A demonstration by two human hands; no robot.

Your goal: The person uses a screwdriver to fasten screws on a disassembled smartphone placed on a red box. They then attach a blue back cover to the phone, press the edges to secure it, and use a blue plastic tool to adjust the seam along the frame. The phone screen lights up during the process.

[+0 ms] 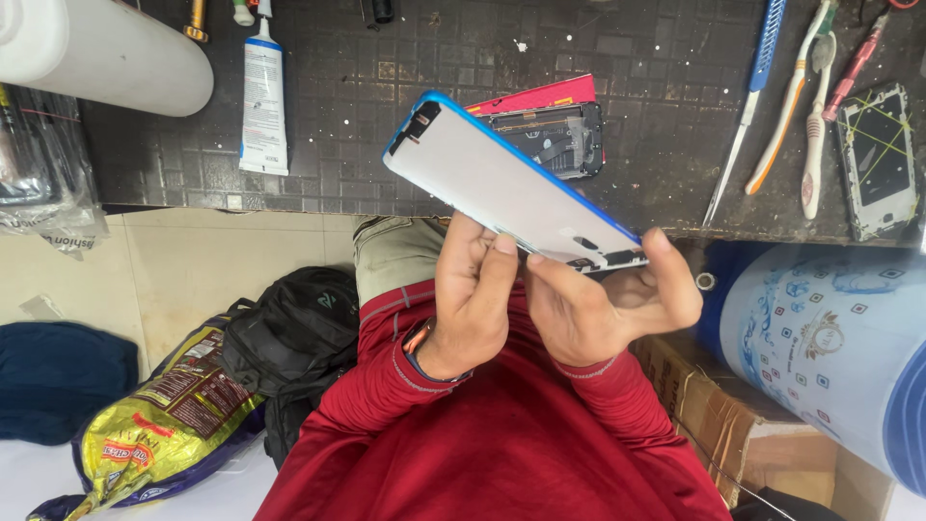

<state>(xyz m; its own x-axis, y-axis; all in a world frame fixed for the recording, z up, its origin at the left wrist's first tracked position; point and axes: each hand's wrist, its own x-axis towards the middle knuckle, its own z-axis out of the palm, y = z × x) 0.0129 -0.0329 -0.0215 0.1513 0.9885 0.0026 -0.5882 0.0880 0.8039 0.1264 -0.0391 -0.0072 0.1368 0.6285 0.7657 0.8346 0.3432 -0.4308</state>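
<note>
Phone panel (511, 188), blue-edged, pale face up, tilting above dark workbench (405, 87). Left hand (473, 294) gripping lower edge, thumb pressing near fingertips of right hand (608, 299); right fingers curling round bottom corner, clamping it. Opened phone body (550, 135) lying beyond fingers. Step in hand, likely: inspecting or seating panel. Next move needing steady grip, gentle edge pressure.

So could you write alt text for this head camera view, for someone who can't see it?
Two bare hands, left hand and right hand, hold a blue-rimmed phone frame with a pale back above a dark tiled workbench. An opened phone body, a white glue tube and toothbrushes lie on the bench.
</note>
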